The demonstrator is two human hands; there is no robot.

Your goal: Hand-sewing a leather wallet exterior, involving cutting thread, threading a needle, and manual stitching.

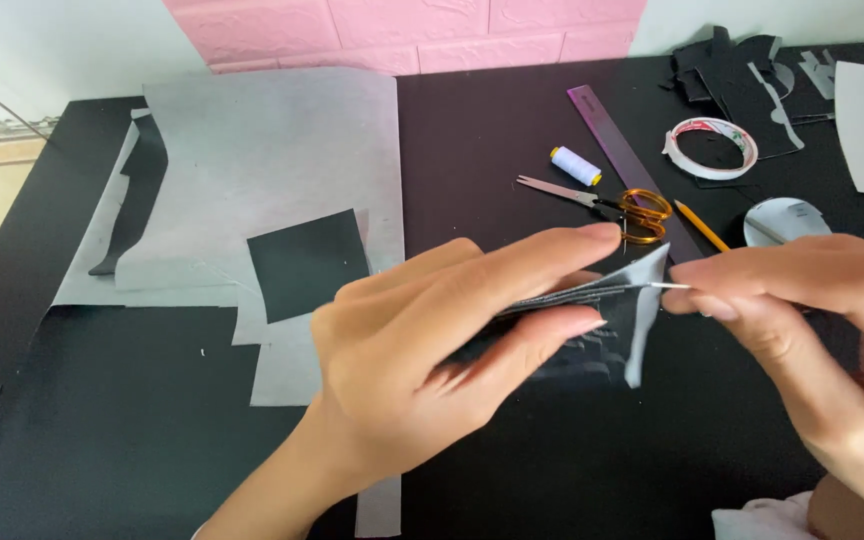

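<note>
Over the worktop [552,470]: folded black piece [602,320], held up mid-air
Left hand [432,340]: fingers clamped on the piece, thumb on top
Right hand [812,310]: fingers pinching a needle [667,286] at the piece's edge
Behind: scissors [602,202], thread spool [575,165]

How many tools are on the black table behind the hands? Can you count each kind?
Scissors: 1
Ruler: 1
Pencil: 1
Tape roll: 1
Thread spool: 1
Total: 5
</note>
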